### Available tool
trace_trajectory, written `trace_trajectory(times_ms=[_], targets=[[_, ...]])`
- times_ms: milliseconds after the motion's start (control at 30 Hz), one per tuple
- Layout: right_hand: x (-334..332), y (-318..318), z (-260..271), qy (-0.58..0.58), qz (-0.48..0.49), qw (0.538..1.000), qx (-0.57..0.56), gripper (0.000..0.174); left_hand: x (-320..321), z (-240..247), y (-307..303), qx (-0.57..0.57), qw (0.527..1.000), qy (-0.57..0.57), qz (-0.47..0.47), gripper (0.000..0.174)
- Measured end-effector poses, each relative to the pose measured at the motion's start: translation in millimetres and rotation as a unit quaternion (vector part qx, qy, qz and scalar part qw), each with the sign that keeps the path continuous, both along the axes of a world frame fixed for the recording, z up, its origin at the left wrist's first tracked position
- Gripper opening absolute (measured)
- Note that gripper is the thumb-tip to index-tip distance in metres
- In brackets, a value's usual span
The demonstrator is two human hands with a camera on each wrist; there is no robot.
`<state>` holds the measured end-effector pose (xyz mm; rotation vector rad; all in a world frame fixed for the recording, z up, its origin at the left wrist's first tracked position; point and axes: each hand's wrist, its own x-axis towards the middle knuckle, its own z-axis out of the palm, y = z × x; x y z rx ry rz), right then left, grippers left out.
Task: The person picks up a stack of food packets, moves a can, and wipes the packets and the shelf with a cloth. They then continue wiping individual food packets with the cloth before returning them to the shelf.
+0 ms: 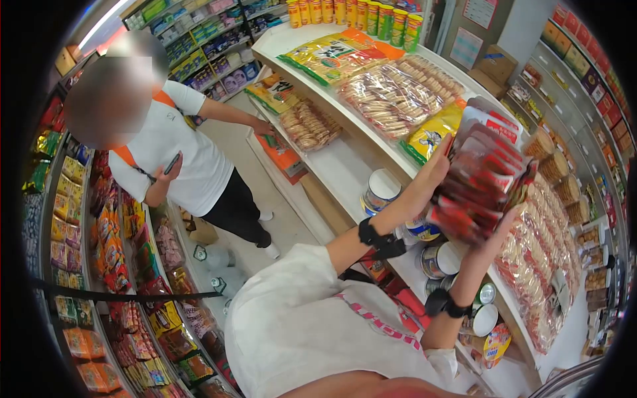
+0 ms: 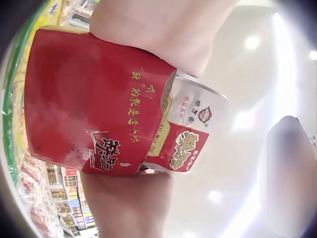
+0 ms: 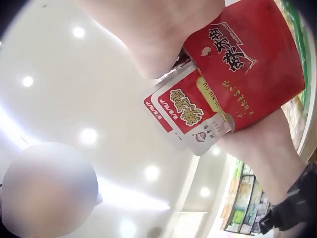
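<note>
Both hands hold a red box of snack packets (image 1: 481,172) up above the shelf unit. At its left side, my left hand (image 1: 432,174) grips it; my right hand (image 1: 496,231) grips the lower right side. The left wrist view has the red box wall (image 2: 94,104) with yellow lettering between my left hand (image 2: 153,29) and my right hand (image 2: 126,201). White-and-red packets (image 2: 185,129) stick out of its opening. In the right wrist view, my right hand (image 3: 153,34) lies on the box (image 3: 252,64). Most fingertips are hidden.
Bagged snacks (image 1: 398,96) and yellow and green canisters (image 1: 385,21) stand on the white shelf unit (image 1: 458,79), with tins (image 1: 439,260) below. At the left, a person (image 1: 179,146) holding a phone reaches to the lower shelf. Packed racks (image 1: 109,232) line the left.
</note>
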<state>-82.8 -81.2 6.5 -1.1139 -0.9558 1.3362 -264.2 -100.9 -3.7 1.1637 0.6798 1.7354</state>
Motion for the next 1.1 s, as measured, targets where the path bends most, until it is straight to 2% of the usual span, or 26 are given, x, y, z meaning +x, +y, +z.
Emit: trace_trajectory(times_ms=[167, 267, 367, 467, 567, 600, 700, 767, 900, 967, 1000, 1100], targets=[[-17, -29, -26, 0.078, 0.096, 0.992, 0.042, 0.066, -18, -12, -59, -0.033, 0.999, 0.010, 0.039, 0.097], [-32, -65, -27, 0.028, 0.141, 0.989, 0.043, 0.070, -23, -29, -93, -0.089, 0.993, 0.009, 0.082, 0.097], [-36, -103, 3, 0.023, 0.225, 0.974, -0.026, 0.070, -17, -38, -133, -0.146, 0.982, -0.012, 0.116, 0.098], [-32, -125, -11, 0.012, 0.256, 0.966, 0.043, 0.069, -1, -46, -172, -0.178, 0.966, -0.008, 0.188, 0.098], [-7, -150, -24, -0.042, 0.299, 0.952, 0.053, 0.068, 23, -57, -215, -0.184, 0.952, -0.013, 0.244, 0.096], [-2, -151, -38, 0.039, 0.353, 0.933, 0.052, 0.068, 35, -56, -232, -0.192, 0.949, -0.030, 0.250, 0.093], [24, -176, -48, 0.034, 0.403, 0.913, 0.055, 0.068, 77, -49, -277, -0.189, 0.936, -0.067, 0.289, 0.087], [45, -201, -30, 0.027, 0.460, 0.887, 0.025, 0.068, 108, -48, -307, -0.222, 0.908, -0.097, 0.342, 0.079], [38, -231, -68, 0.062, 0.569, 0.820, -0.009, 0.067, 140, -38, -367, -0.243, 0.856, -0.161, 0.428, 0.071], [30, -258, -69, 0.066, 0.623, 0.780, -0.015, 0.068, 148, -43, -402, -0.256, 0.829, -0.169, 0.468, 0.069], [26, -268, -74, 0.040, 0.643, 0.764, -0.010, 0.068, 151, -43, -417, -0.270, 0.799, -0.183, 0.505, 0.068], [16, -315, -68, 0.020, 0.682, 0.730, 0.039, 0.068, 159, -80, -472, -0.249, 0.786, -0.186, 0.534, 0.069]])
